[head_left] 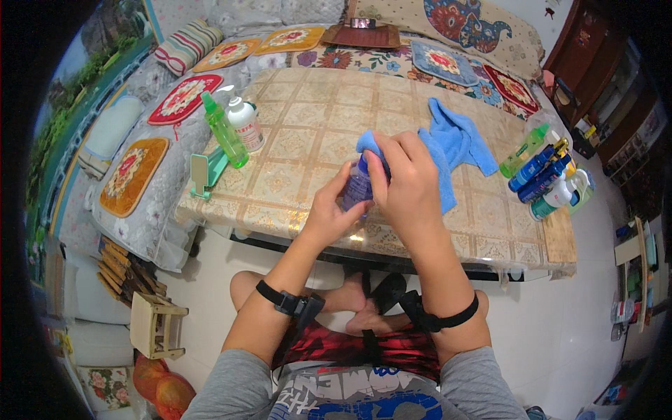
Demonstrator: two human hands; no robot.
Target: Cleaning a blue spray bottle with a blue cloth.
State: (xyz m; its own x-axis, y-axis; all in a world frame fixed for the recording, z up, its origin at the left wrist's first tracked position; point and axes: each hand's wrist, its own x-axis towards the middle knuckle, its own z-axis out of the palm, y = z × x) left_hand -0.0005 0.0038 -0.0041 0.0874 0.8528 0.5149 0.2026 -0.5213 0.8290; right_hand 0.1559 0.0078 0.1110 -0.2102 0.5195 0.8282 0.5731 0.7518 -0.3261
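Note:
Over the near middle of the table, my left hand (332,210) is closed around a see-through purple-blue bottle (358,187), held tilted. My right hand (406,171) is closed at the bottle's upper end, fingers pinched on its blue top (367,143). Those fingers partly hide the top, so whether it is a cap or a spray head cannot be made out. Just beyond and right of my right hand, a crumpled blue cloth (458,143) lies on the table.
Left on the patterned tablecloth (294,150) stand a green spray bottle (227,133), a white pump bottle (245,122) and a green-framed stand (206,173). Several bottles, including a blue one (544,178), cluster at the right edge. A wooden stool (155,323) stands lower left.

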